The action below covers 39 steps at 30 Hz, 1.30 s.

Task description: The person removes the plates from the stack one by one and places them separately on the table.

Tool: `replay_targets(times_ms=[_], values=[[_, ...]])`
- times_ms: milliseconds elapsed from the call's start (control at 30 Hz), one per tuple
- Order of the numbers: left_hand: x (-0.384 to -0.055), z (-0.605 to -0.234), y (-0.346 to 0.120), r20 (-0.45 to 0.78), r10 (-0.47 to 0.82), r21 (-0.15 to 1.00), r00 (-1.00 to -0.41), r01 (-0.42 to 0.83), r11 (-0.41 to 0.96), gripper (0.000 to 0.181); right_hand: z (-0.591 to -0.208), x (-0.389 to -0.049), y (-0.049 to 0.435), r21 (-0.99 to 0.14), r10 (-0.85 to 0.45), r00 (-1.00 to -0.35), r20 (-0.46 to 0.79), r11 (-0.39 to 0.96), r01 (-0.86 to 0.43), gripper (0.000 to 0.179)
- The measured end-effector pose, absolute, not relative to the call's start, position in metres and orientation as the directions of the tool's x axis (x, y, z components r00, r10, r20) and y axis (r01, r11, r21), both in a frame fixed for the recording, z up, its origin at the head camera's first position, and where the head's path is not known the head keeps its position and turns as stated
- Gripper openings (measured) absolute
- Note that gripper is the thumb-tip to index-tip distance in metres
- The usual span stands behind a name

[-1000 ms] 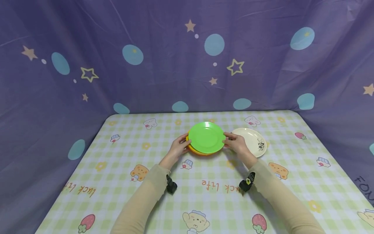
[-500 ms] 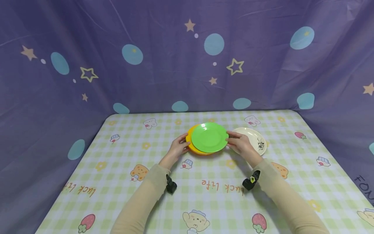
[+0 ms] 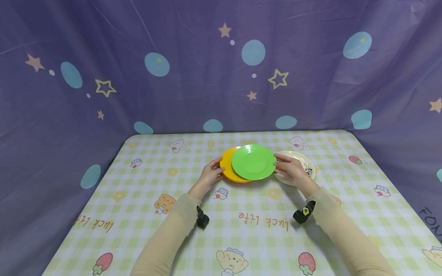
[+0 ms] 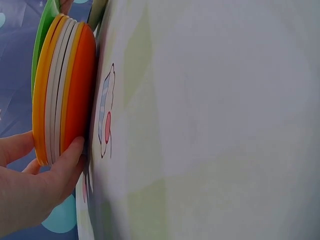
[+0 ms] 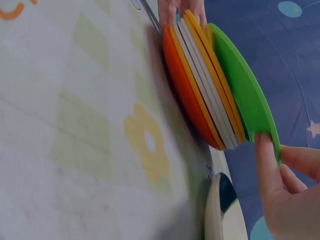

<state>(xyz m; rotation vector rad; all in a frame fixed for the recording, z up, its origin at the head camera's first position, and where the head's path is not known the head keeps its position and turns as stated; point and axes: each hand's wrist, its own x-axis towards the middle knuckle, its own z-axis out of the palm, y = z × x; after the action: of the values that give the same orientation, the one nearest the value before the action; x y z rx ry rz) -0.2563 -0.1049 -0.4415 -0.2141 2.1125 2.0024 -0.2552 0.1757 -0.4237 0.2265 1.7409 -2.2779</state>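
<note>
My right hand (image 3: pixel 290 168) pinches the right rim of a green plate (image 3: pixel 253 161), fingers on both faces of the edge. This plate overlaps the top of a stack, shifted to the right; in the right wrist view it slants away from the plate below. Under it is a yellow plate (image 3: pixel 228 155), then white plates (image 5: pixel 202 80) and an orange one (image 4: pixel 82 85) at the bottom. My left hand (image 3: pixel 208 175) grips the stack's left edge, fingers spread over its top and underside. Partly behind my right hand lies a cream plate (image 3: pixel 293 154) with a dark print.
A checked, cartoon-printed tablecloth (image 3: pixel 241 237) covers the table. A purple curtain (image 3: pixel 193 76) with stars and blue dots hangs behind the far edge and along the sides. A small black device (image 3: pixel 202 220) is worn at my left wrist, another (image 3: pixel 304 212) at my right.
My right hand has drawn the green plate rightward from over the stack, uncovering more of the yellow plate and reaching over the cream plate. My left hand has kept its place on the stack.
</note>
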Motion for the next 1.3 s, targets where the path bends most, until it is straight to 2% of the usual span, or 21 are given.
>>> replay_targets(times_ms=[300, 600, 1300], values=[[-0.256, -0.442, -0.105, -0.261, 0.044, 0.964, -0.964, -0.258, 0.062, 0.046, -0.419, -0.254, 0.191, -0.908, -0.083, -0.946, -0.313, -0.265, 0.324, 0.057], [-0.257, -0.442, -0.106, -0.267, 0.04, 0.962, -0.963, -0.265, 0.06, 0.047, -0.416, -0.251, 0.206, -0.893, -0.09, -0.952, -0.292, -0.33, 0.305, 0.061], [-0.257, -0.442, -0.106, -0.272, 0.049, 0.961, -0.961, -0.269, 0.061, 0.047, -0.41, -0.244, 0.247, -0.89, -0.048, -0.937, -0.347, -0.297, 0.345, 0.06]])
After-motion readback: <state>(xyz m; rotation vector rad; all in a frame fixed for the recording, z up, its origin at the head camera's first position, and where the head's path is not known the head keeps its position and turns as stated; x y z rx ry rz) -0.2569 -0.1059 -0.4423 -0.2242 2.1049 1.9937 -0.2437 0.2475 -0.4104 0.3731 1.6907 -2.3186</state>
